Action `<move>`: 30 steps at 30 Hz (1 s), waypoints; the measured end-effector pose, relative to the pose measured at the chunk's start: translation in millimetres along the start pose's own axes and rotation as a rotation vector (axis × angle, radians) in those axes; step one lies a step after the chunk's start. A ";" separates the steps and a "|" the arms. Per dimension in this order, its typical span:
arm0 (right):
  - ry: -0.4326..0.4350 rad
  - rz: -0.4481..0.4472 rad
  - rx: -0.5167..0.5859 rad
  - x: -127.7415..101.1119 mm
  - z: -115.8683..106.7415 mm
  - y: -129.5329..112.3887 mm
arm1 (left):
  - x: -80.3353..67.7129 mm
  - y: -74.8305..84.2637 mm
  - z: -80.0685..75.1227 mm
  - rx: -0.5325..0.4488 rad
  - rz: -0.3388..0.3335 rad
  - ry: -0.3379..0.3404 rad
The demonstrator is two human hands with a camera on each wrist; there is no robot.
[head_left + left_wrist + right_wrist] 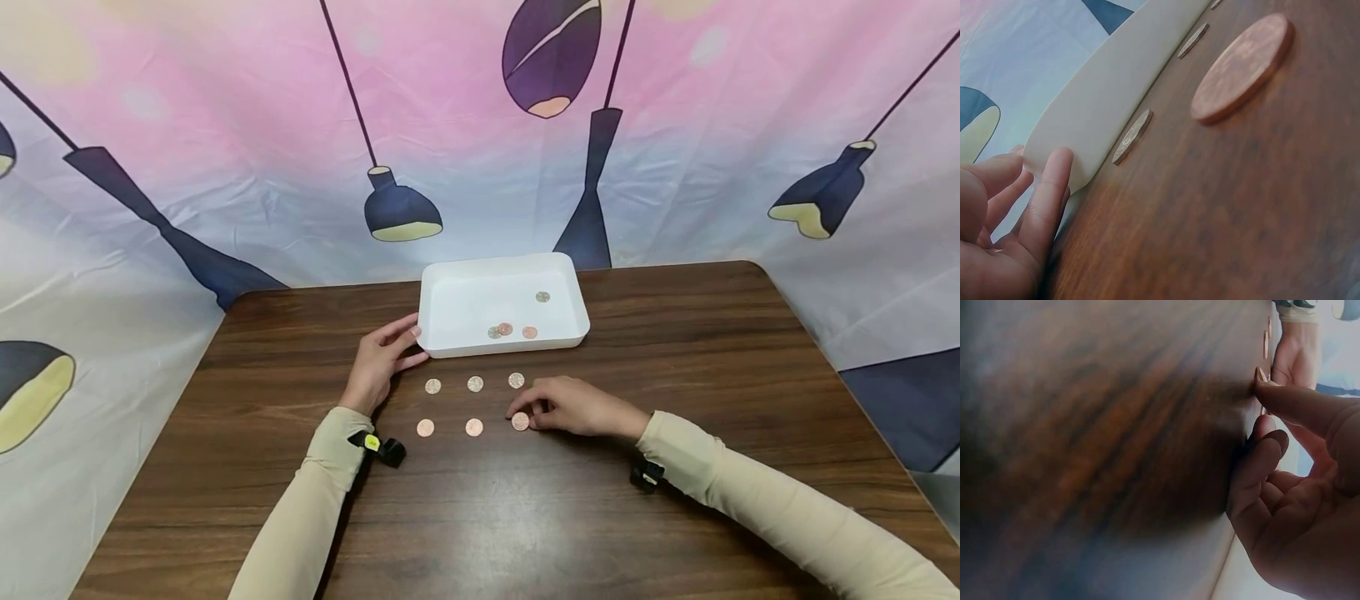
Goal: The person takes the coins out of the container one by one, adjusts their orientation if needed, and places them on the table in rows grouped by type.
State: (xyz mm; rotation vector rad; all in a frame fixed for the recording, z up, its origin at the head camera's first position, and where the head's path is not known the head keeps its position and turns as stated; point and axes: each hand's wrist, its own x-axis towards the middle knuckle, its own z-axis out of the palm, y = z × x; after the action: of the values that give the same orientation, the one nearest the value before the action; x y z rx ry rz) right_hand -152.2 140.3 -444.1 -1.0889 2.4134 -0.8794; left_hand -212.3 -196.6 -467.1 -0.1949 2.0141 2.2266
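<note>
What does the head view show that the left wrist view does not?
Only the head view shows the right hand, its fingers touching a copper coin, the four coins inside the white tray, and all six coins laid in two rows on the table. Only the left wrist view shows, close up and from table level, the left hand's fingers straight against the tray's wall. Both show the left hand at the tray, coins beside it and the wooden table.
</note>
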 end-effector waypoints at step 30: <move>0.139 0.001 0.178 6.7 -22.0 -4.8 | -1.6 0.1 -0.6 0.004 0.008 -0.015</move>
State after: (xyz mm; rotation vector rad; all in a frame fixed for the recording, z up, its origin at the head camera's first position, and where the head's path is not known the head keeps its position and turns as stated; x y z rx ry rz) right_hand -165.6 141.4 -424.9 -0.9891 2.3893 -1.1806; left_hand -210.7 -197.2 -466.7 -0.1692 2.0154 2.2213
